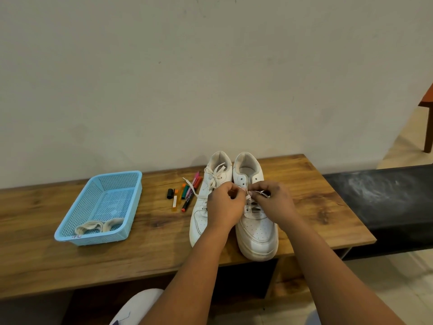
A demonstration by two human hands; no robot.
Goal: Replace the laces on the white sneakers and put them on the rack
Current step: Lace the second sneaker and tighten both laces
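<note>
In the head view, two white sneakers stand side by side on the wooden worktop (145, 252), toes toward the person and heels toward the wall. The left sneaker (201, 207) has a white lace tied in a loose bow near its collar, one end trailing off to the left across the markers (187, 195) lying beside it. The right sneaker (255, 228) is only partly laced (its upper eyelets show bare). Both hands work above its tongue: the left hand (225, 205) has its fingers curled inward, pinching the lace (248, 197) near its tip, and the right hand (274, 202) is curled too, gripping the other strand of the same lace just beside it. Further left on the worktop sits a light blue plastic basket (77, 233), with a bundle of off-white laces (98, 226) lying in its near end. A black padded bench (384, 198) adjoins the worktop on the right.
</note>
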